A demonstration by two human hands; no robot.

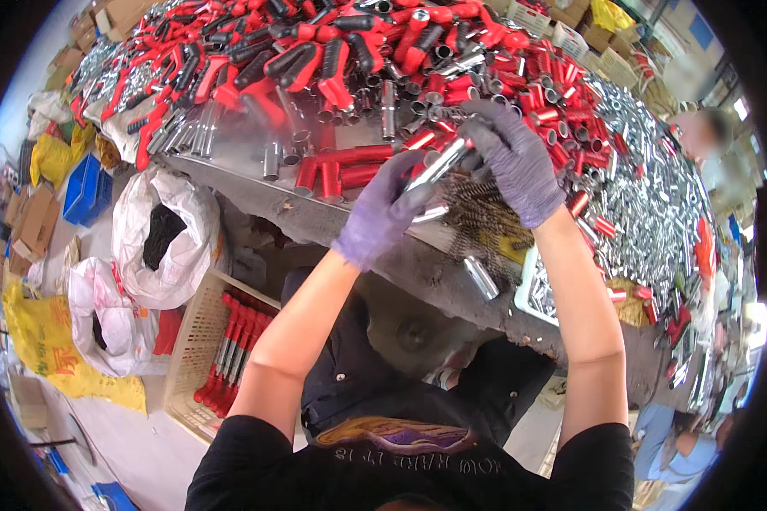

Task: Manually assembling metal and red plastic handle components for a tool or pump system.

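Observation:
A shiny metal tube with a red band near its upper end is held slantwise between my hands above the bench. My left hand, in a purple-grey glove, is closed around its lower end. At the upper end the fingers of my right hand, gloved alike, are closed on it; the fingertips are partly hidden. Red tubes lie on the bench just beyond my left hand. Below my hands, another chrome tube rests near the bench's front edge.
Red-and-black handles are heaped across the back of the bench. Small metal parts form a pile at the right, behind a white tray. Down left stand a cream crate of red-ended tools, white sacks and a blue bin.

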